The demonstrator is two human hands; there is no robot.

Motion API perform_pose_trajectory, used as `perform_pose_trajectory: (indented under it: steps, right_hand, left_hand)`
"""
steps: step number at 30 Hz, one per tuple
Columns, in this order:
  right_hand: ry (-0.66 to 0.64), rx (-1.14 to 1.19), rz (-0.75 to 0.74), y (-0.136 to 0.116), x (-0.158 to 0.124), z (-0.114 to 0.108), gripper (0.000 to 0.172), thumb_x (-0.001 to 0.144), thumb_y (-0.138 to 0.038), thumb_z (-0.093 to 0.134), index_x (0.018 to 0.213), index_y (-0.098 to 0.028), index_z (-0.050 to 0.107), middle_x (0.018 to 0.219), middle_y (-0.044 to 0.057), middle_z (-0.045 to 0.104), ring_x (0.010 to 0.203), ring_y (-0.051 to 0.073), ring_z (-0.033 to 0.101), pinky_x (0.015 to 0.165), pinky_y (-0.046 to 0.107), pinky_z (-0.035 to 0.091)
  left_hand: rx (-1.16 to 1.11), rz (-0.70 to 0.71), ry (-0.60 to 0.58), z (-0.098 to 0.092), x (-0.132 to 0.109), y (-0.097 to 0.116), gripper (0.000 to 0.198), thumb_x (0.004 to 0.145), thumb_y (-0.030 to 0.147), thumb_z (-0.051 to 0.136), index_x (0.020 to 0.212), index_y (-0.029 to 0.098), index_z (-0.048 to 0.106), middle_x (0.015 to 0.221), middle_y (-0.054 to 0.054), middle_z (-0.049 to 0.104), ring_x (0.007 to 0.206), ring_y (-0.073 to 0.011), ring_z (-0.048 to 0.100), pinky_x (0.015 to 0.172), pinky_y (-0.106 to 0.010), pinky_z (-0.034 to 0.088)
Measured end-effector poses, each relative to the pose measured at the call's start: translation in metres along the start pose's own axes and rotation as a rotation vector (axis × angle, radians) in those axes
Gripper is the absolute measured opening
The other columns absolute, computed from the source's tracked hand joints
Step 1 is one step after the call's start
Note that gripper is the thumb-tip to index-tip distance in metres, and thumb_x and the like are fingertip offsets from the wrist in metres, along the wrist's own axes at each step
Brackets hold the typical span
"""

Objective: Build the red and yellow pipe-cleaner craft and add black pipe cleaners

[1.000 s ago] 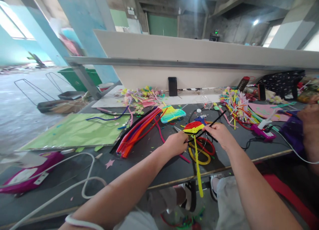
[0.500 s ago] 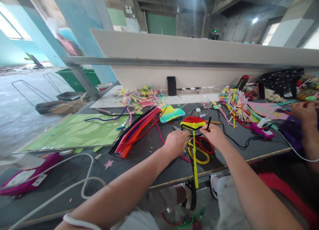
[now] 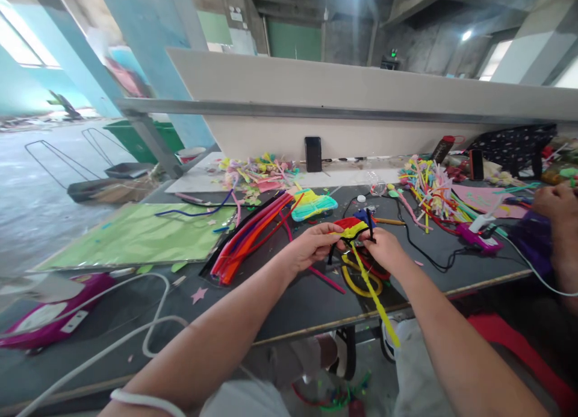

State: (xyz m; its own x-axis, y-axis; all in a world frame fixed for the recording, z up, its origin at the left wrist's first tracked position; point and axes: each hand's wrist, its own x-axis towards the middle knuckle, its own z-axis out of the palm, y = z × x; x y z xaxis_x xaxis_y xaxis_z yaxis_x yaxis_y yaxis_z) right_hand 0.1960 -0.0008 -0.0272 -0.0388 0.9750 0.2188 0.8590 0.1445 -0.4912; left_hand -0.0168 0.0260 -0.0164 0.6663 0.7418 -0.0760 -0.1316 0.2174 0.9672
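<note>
Between my hands is a pipe-cleaner piece [image 3: 354, 229], red at the back and yellow in front, with black along its near edge. A long yellow stem [image 3: 376, 302] slants from it past the table's edge. My left hand [image 3: 318, 243] pinches its left end. At its right end, my right hand [image 3: 378, 243] is closed on a black pipe cleaner [image 3: 370, 224] that stands up above the fingers. Another black end hangs by my left fingers. Under the work lie scissors with yellow handles [image 3: 356, 284] and a red loop, partly hidden.
A bundle of coloured pipe cleaners [image 3: 246, 248] lies left of my hands, beside a green sheet in plastic [image 3: 135, 236]. Behind is a yellow and turquoise piece [image 3: 313, 206]. A phone [image 3: 313, 154] leans on the board. At right are a power strip [image 3: 479, 238] and another person's hand [image 3: 556, 201].
My left hand has shifted its grip further over the piece's left end. The piece has tilted, and its yellow stem has swung to the right. A black end now hangs at the left.
</note>
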Motion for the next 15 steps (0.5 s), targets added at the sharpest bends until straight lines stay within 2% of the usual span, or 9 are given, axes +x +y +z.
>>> perform_pose_trajectory:
  steps: [2,5,7,10,13,15]
  right_hand:
    - [-0.032,-0.031,0.031,0.001,0.000,0.000,0.017,0.079,-0.020,0.053,0.085,-0.023,0.068,0.095,0.003,0.068,0.091,0.019,0.062,0.082,0.029,0.042]
    - [-0.058,-0.116,0.069,-0.001,-0.004,-0.001,0.017,0.081,-0.026,0.053,0.084,-0.022,0.069,0.093,0.004,0.069,0.089,0.020,0.062,0.079,0.028,0.042]
    - [-0.056,-0.188,0.079,-0.004,-0.007,-0.001,0.020,0.084,-0.029,0.051,0.086,-0.022,0.069,0.095,0.006,0.069,0.090,0.021,0.063,0.078,0.029,0.042]
    - [-0.066,-0.290,0.083,-0.010,-0.012,0.000,0.026,0.087,-0.034,0.047,0.090,-0.022,0.070,0.096,0.009,0.069,0.089,0.023,0.064,0.075,0.030,0.042]
    - [-0.075,-0.334,0.081,-0.015,-0.015,0.001,0.029,0.087,-0.038,0.046,0.089,-0.023,0.070,0.095,0.010,0.070,0.087,0.024,0.065,0.073,0.031,0.043]
    - [-0.072,-0.277,0.069,-0.015,-0.014,0.000,0.026,0.086,-0.038,0.048,0.089,-0.025,0.071,0.095,0.007,0.071,0.087,0.022,0.065,0.074,0.030,0.044]
  left_hand:
    - [-0.051,-0.009,-0.052,-0.007,-0.001,0.002,0.034,0.070,0.031,0.071,0.096,0.014,0.060,0.077,-0.005,0.066,0.041,-0.0003,0.036,0.040,-0.015,0.021]
    - [-0.067,0.016,-0.019,-0.012,0.001,-0.002,0.031,0.068,0.025,0.074,0.093,0.011,0.063,0.074,-0.007,0.066,0.059,-0.0077,0.056,0.049,-0.015,0.036]
    - [-0.122,0.025,0.018,-0.013,0.004,-0.007,0.031,0.070,0.023,0.072,0.098,0.013,0.062,0.074,-0.004,0.065,0.060,-0.0091,0.059,0.048,-0.015,0.038]
    - [-0.240,0.013,0.052,-0.015,0.007,-0.009,0.032,0.072,0.017,0.069,0.102,0.016,0.059,0.078,-0.002,0.063,0.050,-0.0058,0.056,0.040,-0.013,0.035]
    - [-0.318,0.023,0.038,-0.017,0.007,-0.006,0.027,0.074,0.013,0.066,0.101,0.013,0.059,0.084,-0.004,0.064,0.050,-0.0047,0.057,0.044,-0.013,0.042]
    - [-0.316,0.027,0.022,-0.017,0.006,-0.005,0.023,0.076,0.012,0.064,0.098,0.011,0.061,0.085,-0.006,0.064,0.055,-0.0065,0.061,0.046,-0.013,0.043]
